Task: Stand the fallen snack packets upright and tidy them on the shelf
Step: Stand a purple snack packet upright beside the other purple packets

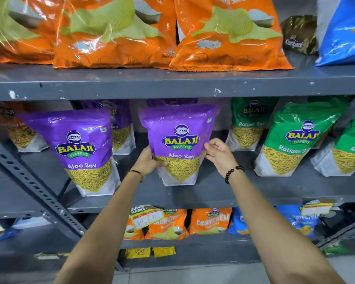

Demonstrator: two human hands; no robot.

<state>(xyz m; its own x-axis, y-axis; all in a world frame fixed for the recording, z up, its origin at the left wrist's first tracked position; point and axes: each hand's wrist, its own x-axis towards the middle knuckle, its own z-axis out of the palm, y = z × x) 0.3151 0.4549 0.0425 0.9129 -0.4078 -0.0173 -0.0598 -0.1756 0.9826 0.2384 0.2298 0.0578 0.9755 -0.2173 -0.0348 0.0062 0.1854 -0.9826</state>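
A purple Aloo Sev packet point(180, 140) stands upright at the middle of the grey middle shelf point(223, 191). My left hand point(150, 160) grips its lower left side. My right hand point(219, 154) touches its right edge with fingers curled against it. A second purple Aloo Sev packet point(80, 148) stands upright to the left, leaning slightly. More purple packets point(121, 128) stand behind them. Green Ratlami Sev packets point(295, 138) stand upright to the right.
Large orange chip bags point(115, 31) fill the top shelf, with a blue bag point(344, 31) at far right. Small orange packets point(209, 221) and blue ones point(301, 220) sit on the lower shelf. A slanted perforated steel brace point(35, 181) crosses the left side.
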